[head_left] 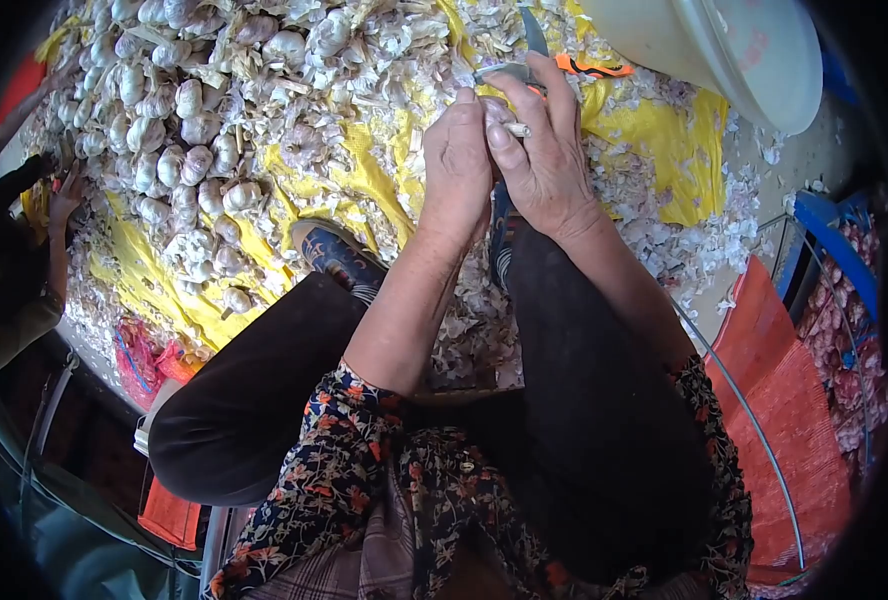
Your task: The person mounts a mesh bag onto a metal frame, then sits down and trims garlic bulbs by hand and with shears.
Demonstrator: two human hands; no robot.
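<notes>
A garlic bulb with a short cut stem is held between my two hands, in front of my knees. My left hand is closed round its left side, with the fingers mostly hidden. My right hand grips it from the right, thumb pressed against the bulb near the stem and fingers curled over the far side. Just beyond my fingers shows a cutting tool with a grey metal blade and an orange-and-black handle. My right fingers partly cover it, so I cannot tell whether they touch it.
Many garlic bulbs lie heaped at the left. Peeled skins cover the yellow sheet and floor. A pale tub stands far right, near red sacking and a blue-rimmed container. Another person's hand is at left.
</notes>
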